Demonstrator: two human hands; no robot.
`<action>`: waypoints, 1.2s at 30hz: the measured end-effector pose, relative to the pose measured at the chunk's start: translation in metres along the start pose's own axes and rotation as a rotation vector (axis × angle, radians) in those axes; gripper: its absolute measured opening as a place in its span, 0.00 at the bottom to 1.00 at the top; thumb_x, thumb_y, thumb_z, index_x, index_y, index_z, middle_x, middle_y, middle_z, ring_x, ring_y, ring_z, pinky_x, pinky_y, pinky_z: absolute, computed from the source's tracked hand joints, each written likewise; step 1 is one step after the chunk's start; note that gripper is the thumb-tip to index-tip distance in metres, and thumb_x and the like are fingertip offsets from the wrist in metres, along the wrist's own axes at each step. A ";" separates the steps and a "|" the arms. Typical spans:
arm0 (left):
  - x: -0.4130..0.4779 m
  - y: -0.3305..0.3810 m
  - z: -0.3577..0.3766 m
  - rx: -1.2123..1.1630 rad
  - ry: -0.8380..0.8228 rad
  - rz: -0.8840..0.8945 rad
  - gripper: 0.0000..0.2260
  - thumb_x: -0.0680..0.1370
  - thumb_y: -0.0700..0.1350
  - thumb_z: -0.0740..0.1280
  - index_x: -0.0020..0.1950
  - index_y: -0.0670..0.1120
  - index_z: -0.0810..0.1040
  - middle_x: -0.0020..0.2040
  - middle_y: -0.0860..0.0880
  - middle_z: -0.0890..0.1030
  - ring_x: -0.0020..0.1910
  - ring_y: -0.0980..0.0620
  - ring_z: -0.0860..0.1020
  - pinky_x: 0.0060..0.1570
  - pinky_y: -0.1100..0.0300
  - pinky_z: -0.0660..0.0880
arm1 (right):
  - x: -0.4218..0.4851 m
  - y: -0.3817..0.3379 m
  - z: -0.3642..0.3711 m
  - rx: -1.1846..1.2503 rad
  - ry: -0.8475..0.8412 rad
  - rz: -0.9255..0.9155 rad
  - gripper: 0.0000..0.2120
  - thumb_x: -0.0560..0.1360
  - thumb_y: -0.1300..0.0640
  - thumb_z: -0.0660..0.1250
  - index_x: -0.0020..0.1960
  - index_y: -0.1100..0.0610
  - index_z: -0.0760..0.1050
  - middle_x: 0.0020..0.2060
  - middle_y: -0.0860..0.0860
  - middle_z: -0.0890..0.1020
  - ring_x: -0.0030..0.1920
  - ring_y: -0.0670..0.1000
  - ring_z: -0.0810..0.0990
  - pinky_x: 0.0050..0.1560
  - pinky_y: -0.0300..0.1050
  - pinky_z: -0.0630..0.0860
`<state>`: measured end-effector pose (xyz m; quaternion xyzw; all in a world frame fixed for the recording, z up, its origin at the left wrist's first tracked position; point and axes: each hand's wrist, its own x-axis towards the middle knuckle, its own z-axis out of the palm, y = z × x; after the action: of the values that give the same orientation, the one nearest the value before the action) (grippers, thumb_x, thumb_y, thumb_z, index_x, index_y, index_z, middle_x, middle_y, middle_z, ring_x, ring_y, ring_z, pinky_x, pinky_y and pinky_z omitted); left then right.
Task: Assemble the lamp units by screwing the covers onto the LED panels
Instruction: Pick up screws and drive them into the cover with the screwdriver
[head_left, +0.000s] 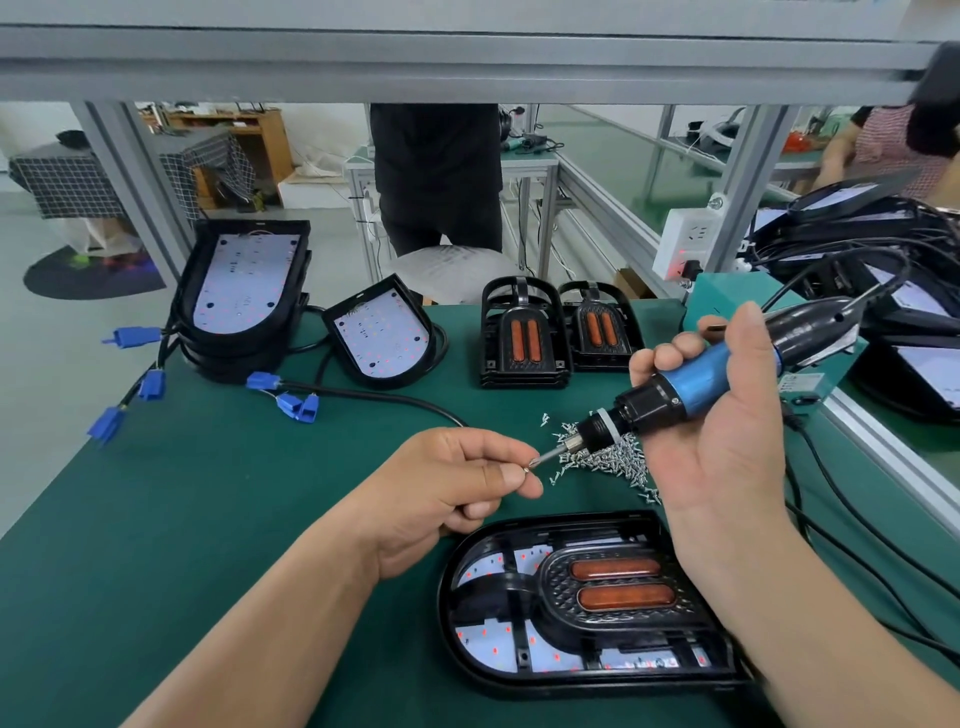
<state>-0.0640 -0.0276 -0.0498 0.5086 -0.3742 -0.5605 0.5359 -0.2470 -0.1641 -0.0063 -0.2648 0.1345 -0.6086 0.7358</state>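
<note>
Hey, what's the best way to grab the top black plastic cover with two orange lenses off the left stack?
Probably pinch the black plastic cover by its left frame rail, coming from the left and above. That side faces bare green mat, while the second stack sits close on its right.

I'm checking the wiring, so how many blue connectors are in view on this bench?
6. One blue connector left of the stacked LED panels, two lower at the green mat's left edge, three clustered on the mat before the stack. Others may hide behind the stack.
</note>
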 end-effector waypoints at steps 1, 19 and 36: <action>0.000 0.000 0.000 -0.001 0.002 0.003 0.08 0.75 0.39 0.74 0.53 0.45 0.88 0.50 0.39 0.87 0.29 0.56 0.67 0.27 0.67 0.62 | 0.000 0.000 0.000 -0.001 -0.004 0.001 0.12 0.82 0.47 0.72 0.52 0.55 0.75 0.37 0.49 0.76 0.36 0.49 0.76 0.52 0.48 0.81; -0.003 0.002 0.000 0.201 0.064 0.043 0.06 0.76 0.40 0.75 0.51 0.48 0.87 0.49 0.41 0.88 0.29 0.56 0.68 0.30 0.69 0.67 | 0.000 0.004 -0.001 -0.110 -0.080 0.081 0.13 0.82 0.54 0.70 0.60 0.59 0.70 0.40 0.52 0.77 0.39 0.51 0.78 0.51 0.51 0.80; -0.001 0.003 0.003 0.215 0.130 0.079 0.07 0.80 0.34 0.72 0.54 0.44 0.85 0.50 0.43 0.89 0.29 0.57 0.67 0.30 0.68 0.65 | -0.006 0.005 0.001 -0.144 0.124 0.069 0.11 0.81 0.55 0.72 0.60 0.56 0.75 0.45 0.52 0.82 0.47 0.53 0.85 0.64 0.58 0.82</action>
<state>-0.0660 -0.0275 -0.0465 0.5834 -0.4162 -0.4614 0.5230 -0.2434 -0.1575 -0.0088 -0.2739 0.2321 -0.5868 0.7258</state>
